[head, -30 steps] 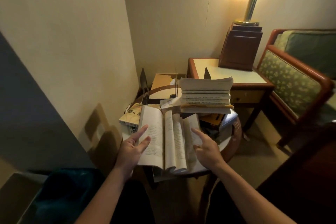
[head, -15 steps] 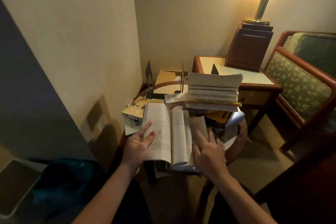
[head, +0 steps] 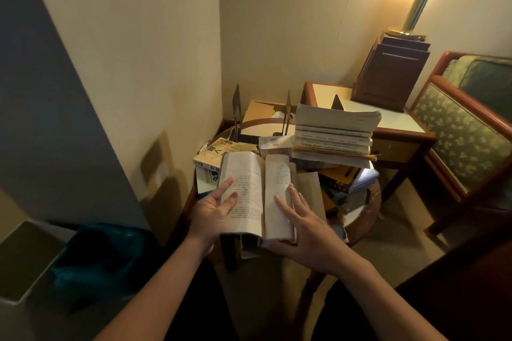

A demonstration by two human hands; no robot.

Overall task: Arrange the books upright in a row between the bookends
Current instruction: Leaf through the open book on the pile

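The left hand and right hand have dropped onto the open book, fingers spread flat; closing it seems next.

Head camera looks forward and down, close over the round table.

A small round tabletop carries an open book at its near edge, a flat stack behind, a yellow book at left, and upright bookends at the back.
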